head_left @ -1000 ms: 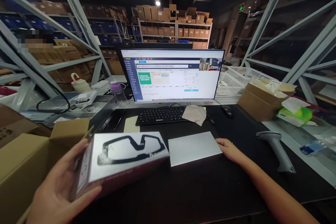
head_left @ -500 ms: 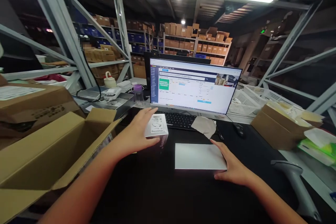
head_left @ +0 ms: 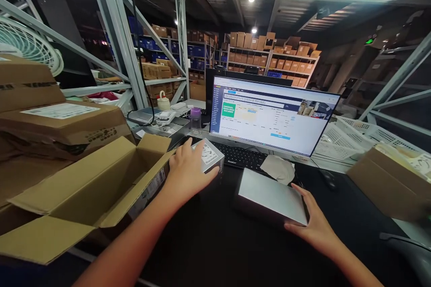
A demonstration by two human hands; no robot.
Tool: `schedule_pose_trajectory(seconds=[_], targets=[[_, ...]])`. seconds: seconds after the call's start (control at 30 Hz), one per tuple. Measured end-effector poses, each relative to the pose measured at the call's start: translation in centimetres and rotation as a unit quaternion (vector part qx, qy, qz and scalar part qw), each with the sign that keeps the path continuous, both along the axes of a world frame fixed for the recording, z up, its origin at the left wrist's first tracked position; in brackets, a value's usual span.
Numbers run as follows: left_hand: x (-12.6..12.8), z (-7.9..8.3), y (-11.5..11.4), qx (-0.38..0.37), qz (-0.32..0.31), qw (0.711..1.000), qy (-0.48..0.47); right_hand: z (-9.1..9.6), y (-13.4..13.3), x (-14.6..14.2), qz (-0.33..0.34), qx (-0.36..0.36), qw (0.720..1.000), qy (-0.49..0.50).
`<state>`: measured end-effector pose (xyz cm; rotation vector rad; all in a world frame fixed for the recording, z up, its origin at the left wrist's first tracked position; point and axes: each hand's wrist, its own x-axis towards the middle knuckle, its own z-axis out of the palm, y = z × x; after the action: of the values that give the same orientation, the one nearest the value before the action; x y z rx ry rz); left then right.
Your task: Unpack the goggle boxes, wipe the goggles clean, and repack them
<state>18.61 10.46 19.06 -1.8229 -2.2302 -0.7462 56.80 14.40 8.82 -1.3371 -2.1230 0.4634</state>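
My left hand (head_left: 188, 168) is around the left side of a small white product box (head_left: 213, 156) with a printed label on top. Its thumb lies along the near side and the fingers reach over the far left. My right hand (head_left: 311, 219) grips the right end of a larger flat silver-white box (head_left: 271, 195), thumb in front and fingers behind. That box lies at a slant on the black desk mat (head_left: 208, 242). To the left of my left hand stands an open cardboard carton (head_left: 97, 188) with its flaps folded out.
A monitor (head_left: 266, 121) and keyboard (head_left: 239, 156) stand behind the boxes, with a crumpled pale cloth or paper (head_left: 278, 169) between. At right are a mouse (head_left: 328, 179), a carton (head_left: 387, 184) and a barcode scanner (head_left: 404, 251). A closed carton (head_left: 67, 130) sits at left.
The view has swung left. The silver-white box has turned from square-on to slanted, with its front side now showing, and the small box is tilted too, both with my hands on them.
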Motion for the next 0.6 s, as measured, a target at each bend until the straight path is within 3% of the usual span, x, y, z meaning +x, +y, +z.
schedule_pose_trajectory(seconds=[0.13, 0.23, 0.3, 0.37, 0.43, 0.5, 0.6], targets=[[-2.1, -0.6, -1.7, -0.048, -0.076, 0.996, -0.002, 0.2, -2.4, 1.1, -0.028, 0.125, 0.992, 0.005], [-3.3, -1.5, -2.7, -0.008, -0.095, 0.995, -0.002, -0.7, -4.7, 0.8, 0.011, 0.283, 0.959, 0.010], [-3.6, -2.2, -3.0, 0.070, -0.098, 0.993, -0.014, -2.0, -6.1, 0.5, 0.062, 0.409, 0.910, -0.022], [-3.7, -2.7, -2.9, 0.156, -0.087, 0.983, -0.033, -3.5, -7.3, 0.5, 0.115, 0.522, 0.839, -0.101], [-3.6, -3.0, -2.6, 0.223, -0.068, 0.972, -0.033, -4.5, -8.2, 0.8, 0.149, 0.592, 0.771, -0.182], [-3.6, -3.2, -2.3, 0.255, -0.074, 0.964, -0.029, -4.8, -8.9, 1.0, 0.174, 0.611, 0.738, -0.225], [-2.9, -3.5, -2.4, 0.268, -0.112, 0.955, -0.064, -3.8, -9.7, 1.0, 0.266, 0.538, 0.760, -0.250]])
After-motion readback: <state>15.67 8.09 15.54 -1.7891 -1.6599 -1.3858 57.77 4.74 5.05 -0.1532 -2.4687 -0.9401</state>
